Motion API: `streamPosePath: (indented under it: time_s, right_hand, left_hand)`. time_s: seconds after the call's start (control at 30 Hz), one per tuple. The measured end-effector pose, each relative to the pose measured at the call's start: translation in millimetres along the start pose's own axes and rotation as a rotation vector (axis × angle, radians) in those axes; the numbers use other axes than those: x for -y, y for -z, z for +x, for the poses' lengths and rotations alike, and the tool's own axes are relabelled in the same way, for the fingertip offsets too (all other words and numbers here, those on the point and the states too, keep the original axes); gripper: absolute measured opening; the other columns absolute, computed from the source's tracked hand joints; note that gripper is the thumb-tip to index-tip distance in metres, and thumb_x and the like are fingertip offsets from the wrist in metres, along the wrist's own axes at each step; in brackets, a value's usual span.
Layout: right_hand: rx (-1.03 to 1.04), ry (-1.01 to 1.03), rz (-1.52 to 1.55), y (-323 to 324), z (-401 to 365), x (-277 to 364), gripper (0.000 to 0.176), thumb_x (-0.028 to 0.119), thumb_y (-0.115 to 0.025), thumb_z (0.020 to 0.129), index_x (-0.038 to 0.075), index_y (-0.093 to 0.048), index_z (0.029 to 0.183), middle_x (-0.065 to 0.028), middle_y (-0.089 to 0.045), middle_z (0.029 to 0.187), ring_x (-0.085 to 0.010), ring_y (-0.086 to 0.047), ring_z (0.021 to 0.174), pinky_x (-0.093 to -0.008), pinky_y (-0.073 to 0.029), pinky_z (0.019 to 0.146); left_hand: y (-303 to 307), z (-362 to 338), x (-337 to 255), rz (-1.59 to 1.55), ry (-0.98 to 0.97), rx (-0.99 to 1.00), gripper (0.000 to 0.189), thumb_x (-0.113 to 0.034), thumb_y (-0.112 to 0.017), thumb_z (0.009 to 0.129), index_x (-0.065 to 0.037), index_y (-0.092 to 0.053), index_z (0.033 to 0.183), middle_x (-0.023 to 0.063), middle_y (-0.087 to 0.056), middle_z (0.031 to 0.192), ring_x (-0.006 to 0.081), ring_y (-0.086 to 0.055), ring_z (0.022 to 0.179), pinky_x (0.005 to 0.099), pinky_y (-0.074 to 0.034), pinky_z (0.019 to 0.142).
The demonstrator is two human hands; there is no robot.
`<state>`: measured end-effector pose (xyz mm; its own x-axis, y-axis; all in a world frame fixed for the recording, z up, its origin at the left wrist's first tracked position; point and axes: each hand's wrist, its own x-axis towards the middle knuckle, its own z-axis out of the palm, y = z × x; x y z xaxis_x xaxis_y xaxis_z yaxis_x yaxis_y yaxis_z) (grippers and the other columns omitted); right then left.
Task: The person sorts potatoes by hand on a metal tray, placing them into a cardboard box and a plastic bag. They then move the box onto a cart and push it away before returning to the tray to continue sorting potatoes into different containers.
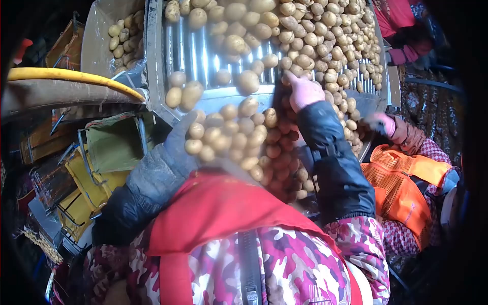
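Note:
My left hand (179, 138), in a grey glove, rests along the left side of a heap of potatoes (229, 133) at the lower end of the sorting machine. Its visible fingers look stretched out and hold nothing. In a pink glove, my right hand (306, 92) reaches onto the potatoes (325, 38) on the roller bed, with the index finger extended at a potato. The other fingers are partly hidden, and I see nothing held in them. Potatoes in the middle of the rollers (195, 51) are blurred. More potatoes (282, 152) lie in shadow below the metal lip.
A co-worker in an orange vest (401, 188) reaches in from the right; another person's sleeve (394, 18) shows at top right. A box of potatoes (96, 46) stands left of the machine. A yellow hose (76, 75) and stacked folding frames (114, 142) occupy the left side.

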<state>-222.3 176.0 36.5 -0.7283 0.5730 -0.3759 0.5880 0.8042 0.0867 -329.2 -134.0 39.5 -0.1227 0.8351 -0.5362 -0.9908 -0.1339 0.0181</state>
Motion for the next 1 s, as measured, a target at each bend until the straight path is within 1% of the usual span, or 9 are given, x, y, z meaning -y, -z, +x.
streamPosePath:
  time_s: [0.1, 0.23, 0.4, 0.5, 0.57, 0.73, 0.83, 0.9, 1.0]
  right_hand:
    - [-0.015, 0.098, 0.093, -7.5, 30.9, -7.5, 0.027, 0.013, -0.055, 0.092, 0.017, -0.069, 0.116, -0.0229, -0.071, 0.108, -0.0402, -0.068, 0.109, -0.0496, -0.054, 0.09]
    - [0.103, 0.0, 0.897, -23.7, 32.6, -52.6, 0.037, 0.024, -0.07, 0.094, 0.01, -0.069, 0.128, -0.0095, -0.075, 0.106, -0.0212, -0.072, 0.091, -0.0339, -0.057, 0.078]
    - [-0.032, -0.198, 1.194, -14.2, -22.1, -69.5, 0.049, 0.024, -0.08, 0.091, 0.007, -0.067, 0.135, -0.0061, -0.073, 0.104, -0.01, -0.066, 0.071, -0.0252, -0.052, 0.055]
    - [-0.018, -0.086, 0.685, -9.8, -42.7, -21.9, 0.05, 0.028, -0.081, 0.089, 0.016, -0.066, 0.136, -0.0133, -0.076, 0.106, -0.0233, -0.074, 0.089, -0.0364, -0.059, 0.077]
    - [-0.048, -0.079, 0.269, -25.5, -40.3, 5.5, 0.049, 0.038, -0.076, 0.09, 0.017, -0.066, 0.133, -0.0201, -0.074, 0.113, -0.0377, -0.07, 0.11, -0.0436, -0.054, 0.096]
    - [-0.03, -0.176, 0.622, -17.6, -30.2, 2.2, 0.047, 0.03, -0.077, 0.09, 0.014, -0.066, 0.133, -0.0149, -0.076, 0.106, -0.0281, -0.074, 0.096, -0.0395, -0.057, 0.086]
    - [-0.25, -0.094, 0.554, 4.1, -60.4, 23.5, 0.047, 0.028, -0.077, 0.09, 0.013, -0.066, 0.133, -0.0139, -0.075, 0.1, -0.0263, -0.074, 0.087, -0.0388, -0.058, 0.079]
    - [-0.222, 0.162, 0.5, -15.1, -79.9, 33.8, 0.047, 0.025, -0.077, 0.087, 0.014, -0.066, 0.132, -0.0159, -0.074, 0.101, -0.033, -0.074, 0.094, -0.0431, -0.058, 0.083]
    - [-0.062, 0.278, 0.42, -44.4, -87.9, 57.2, 0.045, 0.021, -0.075, 0.088, 0.013, -0.064, 0.131, -0.0181, -0.074, 0.109, -0.041, -0.071, 0.103, -0.0462, -0.057, 0.087]
  left_hand:
    - [-14.1, -5.3, 8.1, 0.041, -0.104, -0.178, 0.029, -0.031, -0.056, 0.104, -0.013, -0.062, 0.081, 0.004, -0.057, 0.085, 0.0193, -0.059, 0.083, 0.0298, -0.054, 0.067]
    - [-1.2, -15.2, -3.4, 0.172, -0.132, -0.254, 0.028, -0.034, -0.054, 0.105, -0.011, -0.062, 0.092, 0.0039, -0.057, 0.083, 0.0193, -0.059, 0.077, 0.029, -0.053, 0.062]
    - [-7.4, -31.3, -20.9, 0.175, -0.097, -0.37, 0.036, -0.039, -0.052, 0.106, -0.005, -0.062, 0.114, 0.0035, -0.058, 0.087, 0.0189, -0.06, 0.078, 0.0281, -0.056, 0.059]
    - [49.6, -24.6, -26.2, 0.058, -0.05, -0.08, 0.041, -0.049, -0.052, 0.105, -0.01, -0.062, 0.114, 0.0029, -0.063, 0.094, 0.0217, -0.066, 0.08, 0.0415, -0.06, 0.066]
    - [43.8, -28.0, -23.2, 0.103, -0.06, -0.15, 0.043, -0.051, -0.051, 0.105, -0.01, -0.061, 0.117, 0.003, -0.062, 0.096, 0.0225, -0.066, 0.082, 0.0449, -0.06, 0.068]
    - [23.8, -49.1, -11.3, 0.203, -0.097, -0.304, 0.05, -0.056, -0.046, 0.106, -0.012, -0.055, 0.128, 0.0057, -0.061, 0.107, 0.0255, -0.066, 0.094, 0.058, -0.06, 0.08]
    - [29.0, -48.8, -8.6, 0.148, -0.155, -0.367, 0.064, -0.057, -0.039, 0.106, -0.005, -0.056, 0.139, 0.0074, -0.058, 0.1, 0.0269, -0.06, 0.089, 0.0473, -0.058, 0.076]
    - [27.2, -54.9, -12.2, 0.104, -0.058, -0.473, 0.068, -0.064, -0.037, 0.103, -0.01, -0.056, 0.14, 0.0115, -0.062, 0.109, 0.0334, -0.062, 0.095, 0.0554, -0.056, 0.082]
    - [49.4, -58.5, -12.0, 0.049, -0.048, -0.247, 0.066, -0.063, -0.041, 0.103, -0.013, -0.05, 0.145, 0.0124, -0.06, 0.126, 0.034, -0.062, 0.107, 0.0591, -0.055, 0.088]
